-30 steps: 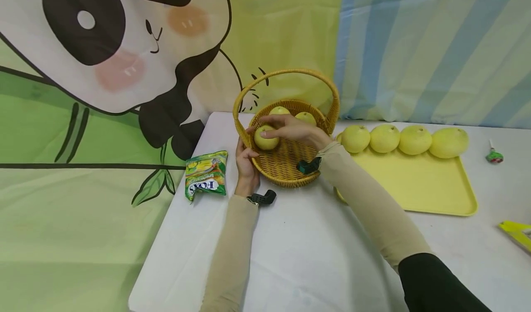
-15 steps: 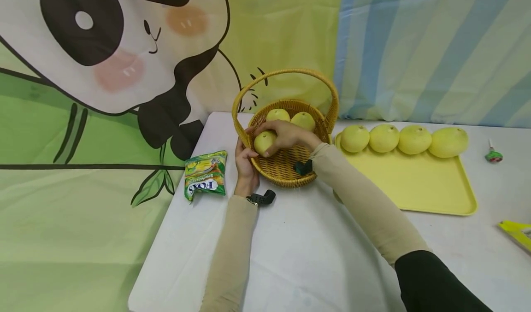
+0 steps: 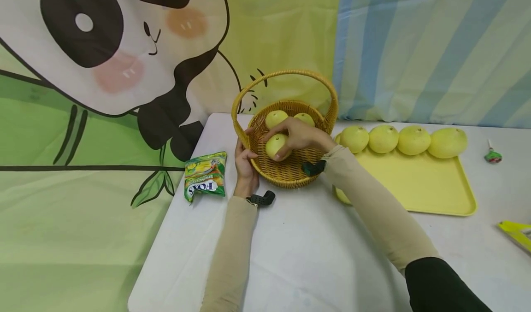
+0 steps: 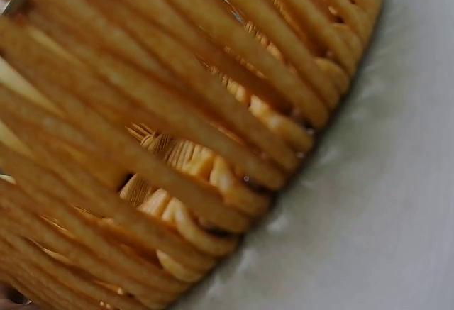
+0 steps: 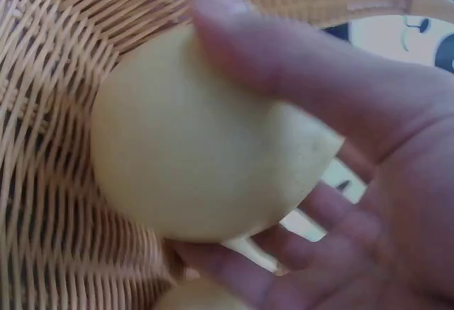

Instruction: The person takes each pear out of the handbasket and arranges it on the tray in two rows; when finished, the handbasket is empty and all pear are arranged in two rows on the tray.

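Note:
In the head view my right hand point(image 3: 302, 133) is inside the wicker basket point(image 3: 296, 183), its thumb and fingers round a pale yellow fruit point(image 3: 275, 147). Seen from the right wrist, this fruit point(image 5: 191, 140) is smooth and tapers to one end like a pomelo, with the thumb on one side and fingers on the other. Two similar fruits, one yellow point(image 3: 275, 118) and one partly covered yellow point(image 3: 304, 119), lie at the basket's back. My left hand point(image 3: 245, 167) grips the basket's left side near the handle base. The left wrist view holds mostly blurred wicker point(image 4: 177, 111).
A yellow tray point(image 3: 427, 187) lies to the right, with several yellow fruits point(image 3: 383, 139) along its back edge. Left of the basket is a green snack bag point(image 3: 205, 176). A lollipop point(image 3: 492, 156) and a yellow packet point(image 3: 516, 233) lie far right. The tall handle point(image 3: 290, 72) arches over the basket.
My right hand has closed round the fruit near the basket's left wall and shifted it toward the middle. The left hand keeps its place on the basket.

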The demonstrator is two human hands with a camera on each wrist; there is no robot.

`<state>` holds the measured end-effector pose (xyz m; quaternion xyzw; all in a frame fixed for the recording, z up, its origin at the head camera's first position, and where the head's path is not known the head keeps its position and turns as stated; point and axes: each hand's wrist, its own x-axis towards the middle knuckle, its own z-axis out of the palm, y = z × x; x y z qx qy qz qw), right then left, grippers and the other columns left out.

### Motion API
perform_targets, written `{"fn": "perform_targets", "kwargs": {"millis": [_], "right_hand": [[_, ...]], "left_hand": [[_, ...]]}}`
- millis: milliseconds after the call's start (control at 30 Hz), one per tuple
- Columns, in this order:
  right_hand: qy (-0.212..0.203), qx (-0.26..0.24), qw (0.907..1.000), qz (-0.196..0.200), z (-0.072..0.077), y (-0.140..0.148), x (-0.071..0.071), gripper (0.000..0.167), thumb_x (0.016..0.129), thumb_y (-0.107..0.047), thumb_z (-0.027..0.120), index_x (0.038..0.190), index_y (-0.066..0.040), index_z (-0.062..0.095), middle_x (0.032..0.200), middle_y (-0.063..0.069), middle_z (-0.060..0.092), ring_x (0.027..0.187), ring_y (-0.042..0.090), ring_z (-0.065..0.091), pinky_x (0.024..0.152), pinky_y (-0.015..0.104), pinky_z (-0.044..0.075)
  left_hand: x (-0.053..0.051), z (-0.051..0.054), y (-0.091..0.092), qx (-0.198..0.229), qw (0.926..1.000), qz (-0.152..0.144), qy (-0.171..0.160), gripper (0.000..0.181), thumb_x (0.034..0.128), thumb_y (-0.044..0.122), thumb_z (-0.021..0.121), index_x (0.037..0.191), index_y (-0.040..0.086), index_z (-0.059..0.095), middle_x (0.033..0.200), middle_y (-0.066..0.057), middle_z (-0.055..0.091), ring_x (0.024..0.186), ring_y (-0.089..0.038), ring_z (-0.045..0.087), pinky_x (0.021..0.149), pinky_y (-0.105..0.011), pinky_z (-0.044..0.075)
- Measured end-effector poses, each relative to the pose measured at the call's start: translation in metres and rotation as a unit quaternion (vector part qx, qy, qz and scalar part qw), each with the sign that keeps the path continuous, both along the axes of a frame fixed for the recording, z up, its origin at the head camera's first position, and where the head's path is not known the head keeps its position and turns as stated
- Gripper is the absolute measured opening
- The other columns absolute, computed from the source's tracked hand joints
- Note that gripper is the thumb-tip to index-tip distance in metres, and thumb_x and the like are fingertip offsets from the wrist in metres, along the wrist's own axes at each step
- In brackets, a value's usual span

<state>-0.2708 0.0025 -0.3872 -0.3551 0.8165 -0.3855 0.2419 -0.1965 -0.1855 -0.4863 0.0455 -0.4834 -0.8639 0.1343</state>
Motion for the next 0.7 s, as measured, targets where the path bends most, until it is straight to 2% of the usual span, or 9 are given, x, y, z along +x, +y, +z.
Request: {"fn": "perform_targets", "kwargs": {"millis": [200,367,500,700], "right_hand": [[0.001,-0.055,0.9983,-0.022,0.011,0.025,0.012,0.056,0.072,-0.024,0.099,0.124,-0.027,0.081,0.132,-0.003,0.076,0.113,0.016,0.063,0.093,0.036,0.050],[0.011,-0.089,0.9956,-0.027,0.017,0.050,0.027,0.055,0.074,-0.026,0.098,0.126,-0.026,0.080,0.134,0.003,0.075,0.122,0.015,0.065,0.100,0.042,0.050],[0.013,-0.104,0.9937,-0.040,0.020,0.072,0.039,0.053,0.076,-0.028,0.097,0.126,-0.030,0.079,0.135,0.002,0.074,0.123,0.016,0.065,0.098,0.044,0.051],[0.014,-0.116,0.9905,-0.073,0.021,0.110,0.053,0.053,0.079,-0.023,0.095,0.129,-0.029,0.078,0.134,-0.001,0.074,0.127,0.013,0.064,0.094,0.032,0.055]], "left_hand": [[0.001,-0.003,0.000,0.005,1.0000,-0.006,0.003,0.076,0.0795,-0.009,0.033,0.150,0.009,0.052,0.161,-0.003,0.045,0.151,-0.035,0.038,0.121,-0.055,0.029],[0.002,-0.001,0.001,0.001,1.0000,0.000,0.003,0.076,0.0788,-0.009,0.034,0.151,0.009,0.052,0.159,-0.003,0.046,0.148,-0.036,0.039,0.117,-0.051,0.030],[0.002,0.000,0.002,0.004,1.0000,0.001,0.007,0.076,0.0798,-0.010,0.034,0.151,0.008,0.052,0.159,-0.004,0.047,0.146,-0.038,0.038,0.113,-0.048,0.032],[0.002,-0.001,0.001,0.010,0.9999,-0.005,0.009,0.075,0.0810,-0.010,0.034,0.151,0.010,0.052,0.160,-0.002,0.045,0.148,-0.042,0.035,0.115,-0.051,0.031]]}}
